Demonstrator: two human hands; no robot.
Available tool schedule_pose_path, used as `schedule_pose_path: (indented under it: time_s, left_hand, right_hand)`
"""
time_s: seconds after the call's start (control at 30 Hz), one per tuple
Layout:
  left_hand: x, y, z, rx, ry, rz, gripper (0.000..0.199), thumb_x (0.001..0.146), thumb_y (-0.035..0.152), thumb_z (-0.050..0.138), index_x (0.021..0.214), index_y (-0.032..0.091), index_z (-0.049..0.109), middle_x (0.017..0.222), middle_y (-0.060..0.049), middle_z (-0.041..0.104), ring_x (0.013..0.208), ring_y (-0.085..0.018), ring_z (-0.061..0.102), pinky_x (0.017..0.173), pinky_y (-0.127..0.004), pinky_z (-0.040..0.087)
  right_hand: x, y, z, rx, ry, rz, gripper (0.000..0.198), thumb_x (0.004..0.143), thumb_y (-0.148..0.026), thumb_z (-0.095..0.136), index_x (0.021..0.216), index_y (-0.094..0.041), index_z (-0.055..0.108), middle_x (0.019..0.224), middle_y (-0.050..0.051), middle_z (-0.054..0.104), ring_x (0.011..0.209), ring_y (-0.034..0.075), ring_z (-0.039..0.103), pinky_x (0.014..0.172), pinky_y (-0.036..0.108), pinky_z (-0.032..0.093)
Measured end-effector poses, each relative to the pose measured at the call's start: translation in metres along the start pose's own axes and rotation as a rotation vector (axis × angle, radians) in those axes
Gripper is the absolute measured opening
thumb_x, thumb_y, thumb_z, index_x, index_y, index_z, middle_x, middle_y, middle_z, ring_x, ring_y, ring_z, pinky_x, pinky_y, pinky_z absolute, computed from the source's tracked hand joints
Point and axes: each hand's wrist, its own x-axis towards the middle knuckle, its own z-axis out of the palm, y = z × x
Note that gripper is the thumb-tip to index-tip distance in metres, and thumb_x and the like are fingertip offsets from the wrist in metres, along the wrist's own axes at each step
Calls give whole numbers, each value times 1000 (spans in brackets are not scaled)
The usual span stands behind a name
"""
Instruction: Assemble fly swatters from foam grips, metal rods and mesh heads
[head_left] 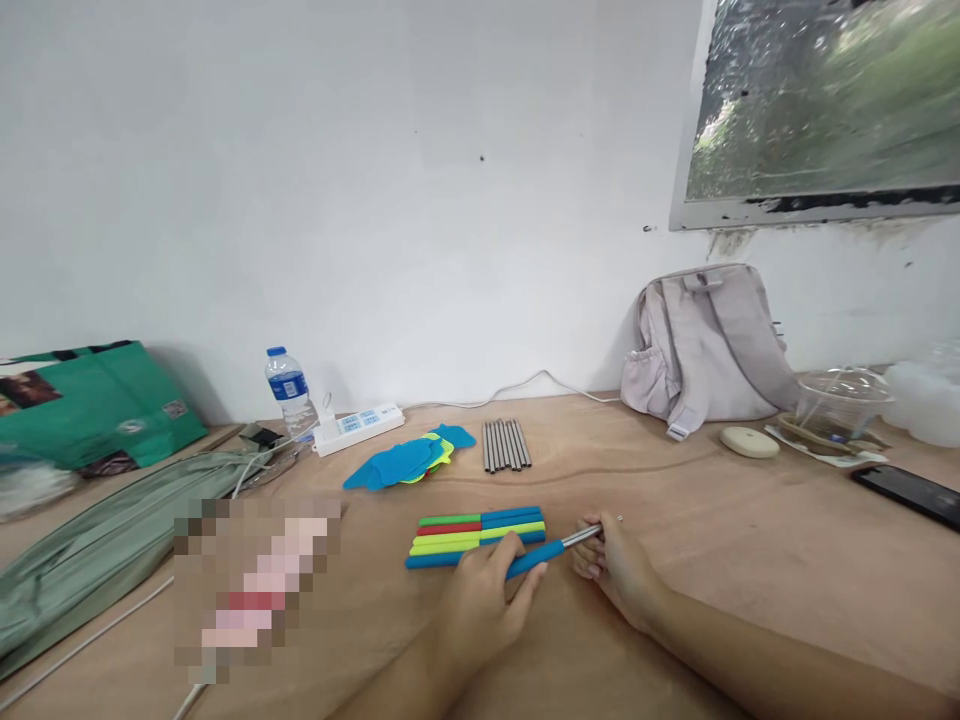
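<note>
Two hands work low on the wooden table (675, 520): we see the left hand (480, 600) closed around a blue handle (534, 558), and the right hand (615, 565) pinching the metal rod (581, 537) that comes out of its end. Just behind them lie more coloured handles (480, 530), and farther back a row of metal rods (506, 444) beside some blue and yellow flat pieces (409, 460).

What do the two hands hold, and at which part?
The left hand holds the blue handle around its middle. The right hand pinches the metal rod that sticks out of its end.
</note>
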Motion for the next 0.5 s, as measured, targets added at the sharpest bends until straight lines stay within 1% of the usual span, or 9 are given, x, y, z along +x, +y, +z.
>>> schedule_pose_path:
  time_s: [0.2, 0.33, 0.4, 0.5]
  left_hand:
    - [0, 2, 2, 68, 61, 70, 13, 83, 31, 43, 75, 21, 48, 62, 1, 61, 57, -16, 59, 51, -24, 43]
    - [0, 6, 3, 87, 101, 110, 16, 84, 29, 41, 73, 21, 48, 60, 0, 60, 54, -16, 58, 49, -24, 42]
    - [2, 8, 3, 96, 100, 117, 16, 84, 28, 41, 73, 21, 49, 61, 0, 60, 54, -16, 58, 49, -24, 42]
    - [6, 10, 4, 141, 62, 101, 13, 84, 28, 42, 76, 20, 50, 64, -2, 61, 59, -18, 58, 52, -26, 43]
  right_hand:
    - [-7, 3, 7, 30, -17, 11, 33, 68, -27, 43, 39, -22, 30, 34, -8, 21, 29, 6, 22, 34, 22, 21]
    - [-8, 4, 8, 29, -9, 8, 33, 67, -29, 44, 38, -21, 30, 34, -8, 21, 30, 6, 22, 35, 22, 21]
    - [-6, 4, 7, 33, -29, 3, 34, 68, -30, 44, 38, -21, 30, 34, -8, 22, 30, 6, 22, 36, 22, 21]
    - [-1, 4, 9, 58, -59, -16, 33, 68, -33, 45, 41, -20, 32, 33, -8, 22, 31, 6, 22, 36, 21, 23]
